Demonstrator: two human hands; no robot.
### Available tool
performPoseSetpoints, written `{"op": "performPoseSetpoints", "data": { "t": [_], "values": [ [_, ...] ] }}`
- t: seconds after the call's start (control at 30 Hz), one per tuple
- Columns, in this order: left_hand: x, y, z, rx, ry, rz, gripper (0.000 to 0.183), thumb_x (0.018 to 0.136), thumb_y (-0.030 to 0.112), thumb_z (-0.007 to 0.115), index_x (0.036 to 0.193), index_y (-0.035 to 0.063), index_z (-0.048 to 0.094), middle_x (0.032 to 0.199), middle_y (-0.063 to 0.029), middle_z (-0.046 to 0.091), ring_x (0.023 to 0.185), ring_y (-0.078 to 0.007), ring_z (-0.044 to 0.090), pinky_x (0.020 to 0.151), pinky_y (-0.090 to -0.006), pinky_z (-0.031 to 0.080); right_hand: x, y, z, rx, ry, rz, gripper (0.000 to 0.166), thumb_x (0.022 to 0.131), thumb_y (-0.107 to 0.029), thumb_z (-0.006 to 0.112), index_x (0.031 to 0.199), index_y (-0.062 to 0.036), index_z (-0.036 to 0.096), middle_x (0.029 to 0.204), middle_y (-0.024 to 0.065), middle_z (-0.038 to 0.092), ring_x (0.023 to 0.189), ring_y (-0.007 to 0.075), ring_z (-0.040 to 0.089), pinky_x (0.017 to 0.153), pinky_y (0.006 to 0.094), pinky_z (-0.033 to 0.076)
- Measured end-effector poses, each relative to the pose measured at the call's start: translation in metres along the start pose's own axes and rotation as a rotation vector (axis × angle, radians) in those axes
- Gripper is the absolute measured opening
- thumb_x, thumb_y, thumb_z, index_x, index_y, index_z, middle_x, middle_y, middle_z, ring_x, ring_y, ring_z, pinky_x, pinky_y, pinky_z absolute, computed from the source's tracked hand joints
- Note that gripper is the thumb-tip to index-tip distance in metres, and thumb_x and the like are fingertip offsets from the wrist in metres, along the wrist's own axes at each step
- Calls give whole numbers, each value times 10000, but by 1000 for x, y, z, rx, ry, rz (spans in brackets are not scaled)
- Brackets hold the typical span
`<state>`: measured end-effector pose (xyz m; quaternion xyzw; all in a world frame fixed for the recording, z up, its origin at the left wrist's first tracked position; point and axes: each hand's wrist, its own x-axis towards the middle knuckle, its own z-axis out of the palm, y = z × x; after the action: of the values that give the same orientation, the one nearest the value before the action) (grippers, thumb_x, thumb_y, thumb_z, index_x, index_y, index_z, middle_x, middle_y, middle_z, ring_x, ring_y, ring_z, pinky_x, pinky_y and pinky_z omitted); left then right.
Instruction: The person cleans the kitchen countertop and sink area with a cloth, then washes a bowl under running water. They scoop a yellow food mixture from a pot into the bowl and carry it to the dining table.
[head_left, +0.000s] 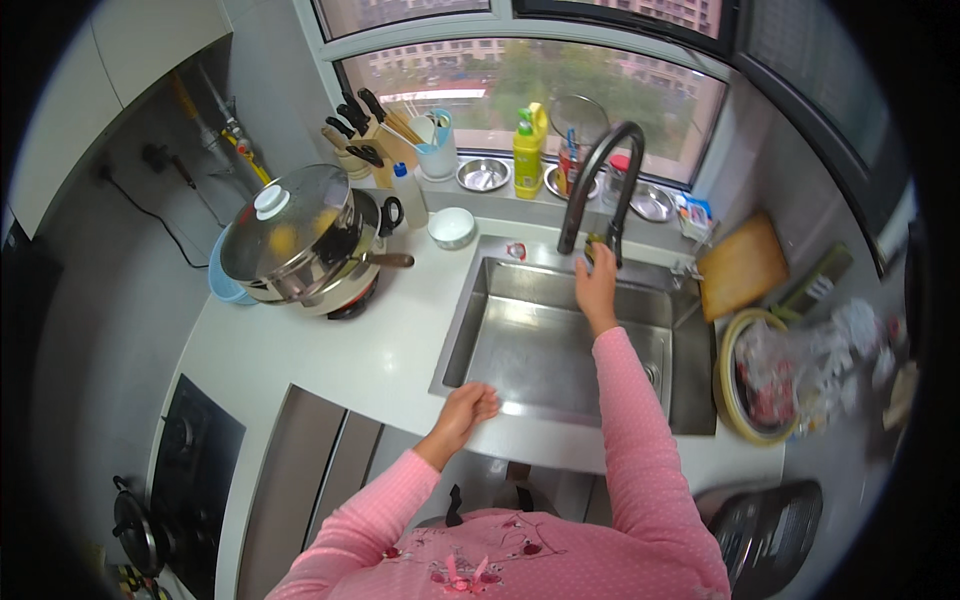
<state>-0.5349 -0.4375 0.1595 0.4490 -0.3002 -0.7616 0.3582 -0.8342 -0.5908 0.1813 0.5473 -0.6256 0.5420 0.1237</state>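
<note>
My right hand (598, 292) reaches over the far side of the stainless steel sink (540, 349), just below the dark gooseneck faucet (574, 202). At its fingertips is a small yellow-green object (594, 241), partly covered by the fingers; whether they grip it or the faucet base is hidden. My left hand (466, 411) hovers by the sink's front left edge, its fingers curled and nothing visible in them. No dishes show in the basin. A small red and white item (516, 250) lies on the sink's back rim.
A lidded steel steamer pot (292, 240) stands left on the white counter (360, 345), near a white bowl (451, 227). Behind are a knife block (375, 139) and a yellow detergent bottle (528, 161). Right of the sink are a wooden cutting board (744, 266) and a bag-lined round bin (726, 382).
</note>
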Motion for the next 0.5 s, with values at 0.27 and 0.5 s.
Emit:
{"op": "performPoseSetpoints", "data": {
  "t": [0.27,0.5],
  "values": [
    [175,45,105,-174,23,-103,306,1007,304,441,996,39,594,909,-60,634,816,-157,627,755,-295,544,11,40,13,108,-277,230,323,883,-171,601,1136,25,558,1086,193,590,1096,349,538,967,403,410],
    [249,32,140,-454,-289,-222,394,983,456,448,761,136,501,614,27,491,472,-71,437,378,-189,326,-67,23,36,1063,-230,1052,362,967,-298,528,1171,1,547,1041,139,620,999,283,600,892,374,474]
  ]
}}
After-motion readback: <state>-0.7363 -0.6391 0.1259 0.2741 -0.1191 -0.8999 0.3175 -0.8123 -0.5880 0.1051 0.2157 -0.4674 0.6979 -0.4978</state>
